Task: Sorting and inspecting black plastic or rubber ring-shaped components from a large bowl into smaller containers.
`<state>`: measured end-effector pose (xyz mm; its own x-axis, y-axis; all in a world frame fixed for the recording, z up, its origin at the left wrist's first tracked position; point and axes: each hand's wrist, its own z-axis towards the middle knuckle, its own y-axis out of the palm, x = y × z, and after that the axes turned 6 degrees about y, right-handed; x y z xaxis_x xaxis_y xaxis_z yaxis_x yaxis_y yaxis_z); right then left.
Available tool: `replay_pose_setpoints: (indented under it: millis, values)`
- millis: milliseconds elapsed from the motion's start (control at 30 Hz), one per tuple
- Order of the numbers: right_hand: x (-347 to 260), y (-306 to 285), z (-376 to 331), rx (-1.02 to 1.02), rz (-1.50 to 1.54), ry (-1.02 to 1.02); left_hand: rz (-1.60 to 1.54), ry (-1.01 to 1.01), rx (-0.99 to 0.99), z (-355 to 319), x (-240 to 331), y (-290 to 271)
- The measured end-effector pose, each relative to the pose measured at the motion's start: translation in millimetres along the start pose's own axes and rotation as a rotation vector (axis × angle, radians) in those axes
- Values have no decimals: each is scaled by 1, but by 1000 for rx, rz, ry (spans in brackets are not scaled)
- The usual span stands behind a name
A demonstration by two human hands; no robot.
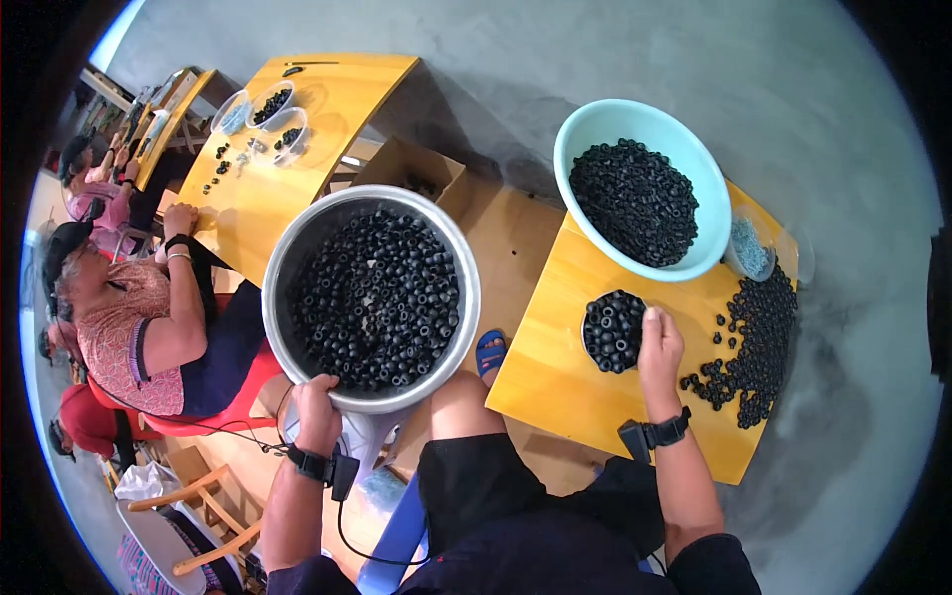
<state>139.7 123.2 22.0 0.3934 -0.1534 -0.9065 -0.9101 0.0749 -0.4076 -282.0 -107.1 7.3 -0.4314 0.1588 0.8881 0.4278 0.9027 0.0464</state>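
Observation:
My left hand [317,409] grips the near rim of a wide metal basin [468,278]. Many small black ring-like parts [382,297] with holes fill its bottom. Over the yellow table at the right, my right hand [661,352] is closed on the right edge of a small bowl [585,349] heaped with the same black parts. Its fingers are partly hidden behind the bowl. Beyond that stands a pale turquoise basin [709,183], holding a large heap of black parts. A loose pile of black parts [764,337] lies on the table to the right of my right hand.
A clear tub of light-blue pieces [751,253] stands beside the turquoise basin on the yellow table [555,327]. At the left, a seated person [144,327] rests an arm on another yellow table [347,94] with small tubs. A cardboard box [421,164] lies between the tables.

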Motion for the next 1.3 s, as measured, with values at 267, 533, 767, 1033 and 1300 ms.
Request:
replay_pose_setpoints:
  millis: [267,533,767,1033,1300]
  values:
    - [-5,-24,-50,-124,98,170,55,-68,-14,54,-41,52]
    - [6,-39,-93,-275,17,56,201,-226,-84,84,-99,95]
    - [29,-49,-100,-371,-29,6,497,-118,-191,122,-171,116]
    - [41,-54,-98,-389,5,63,594,-183,-257,169,-219,119]
    - [35,-58,-92,-436,-90,101,507,-308,-261,206,-245,119]
